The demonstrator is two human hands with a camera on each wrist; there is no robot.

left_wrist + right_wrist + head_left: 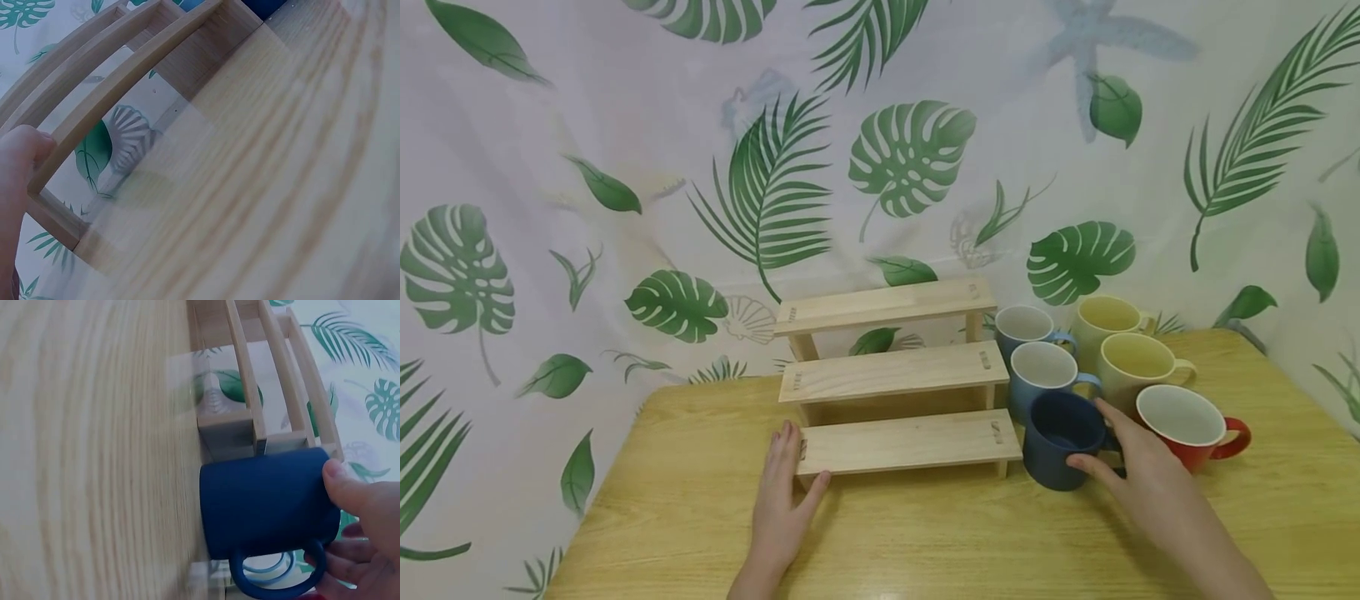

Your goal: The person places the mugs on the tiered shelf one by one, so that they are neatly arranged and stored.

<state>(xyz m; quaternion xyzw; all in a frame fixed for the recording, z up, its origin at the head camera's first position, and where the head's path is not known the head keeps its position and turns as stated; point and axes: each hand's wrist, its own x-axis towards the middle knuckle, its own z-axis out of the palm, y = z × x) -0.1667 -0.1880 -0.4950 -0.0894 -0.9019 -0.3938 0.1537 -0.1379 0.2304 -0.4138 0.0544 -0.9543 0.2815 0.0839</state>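
A three-tier wooden shelf rack (898, 446) stands on the table. My left hand (781, 492) holds the left end of its lowest tier, thumb at the front edge and fingers along the side. In the left wrist view, part of that hand (22, 169) shows against the front board. Just right of the lowest tier is a dark blue mug (1051, 450), upright. My right hand (1150, 483) grips it near the handle, the thumb on the near side. Close up in the right wrist view, the thumb presses the mug (265, 503) near its rim; the other fingers are partly hidden behind the handle.
Behind the dark blue mug stand two light blue mugs (1037, 375). Two yellow mugs (1131, 367) are beside them, and a red mug (1195, 450) with a white inside stands at the right. A leaf-patterned cloth (662, 167) hangs behind the wooden table (677, 500).
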